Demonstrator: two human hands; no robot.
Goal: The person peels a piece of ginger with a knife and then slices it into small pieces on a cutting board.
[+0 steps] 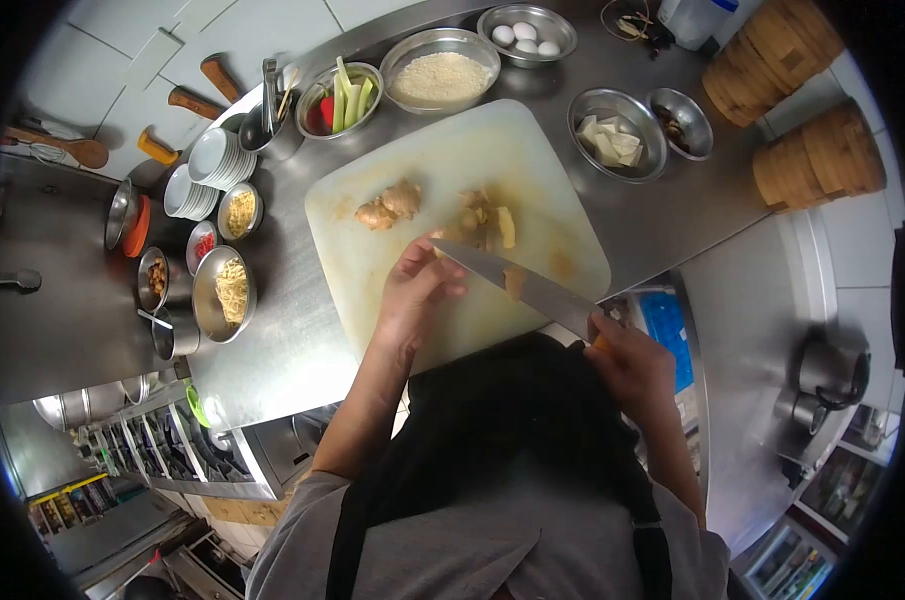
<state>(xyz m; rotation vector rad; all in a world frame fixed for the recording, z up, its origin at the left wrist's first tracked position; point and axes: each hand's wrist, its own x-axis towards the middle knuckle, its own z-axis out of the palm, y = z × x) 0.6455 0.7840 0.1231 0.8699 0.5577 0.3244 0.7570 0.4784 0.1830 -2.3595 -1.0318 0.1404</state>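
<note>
My right hand [633, 365] is closed round the handle of a large kitchen knife [553, 300]. The blade points left and up, its tip close to my left fingertips, and a scrap of ginger peel [515, 281] clings to it. My left hand [420, 285] pinches a small piece of ginger [440, 247], mostly hidden by the fingers. Both hands are above the near part of a white cutting board [363, 280]. Farther back on it lie an unpeeled knob of ginger [391, 205] and a small heap of ginger pieces and peelings [485, 218].
Behind the board stand bowls of cut vegetables [348, 100], pale grains [441, 78] and eggs [526, 40]. White chunks fill a bowl [613, 142] at right, near bamboo steamers [818, 155]. Stacked white dishes [223, 160] and a bowl of pale strips [229, 293] line the left.
</note>
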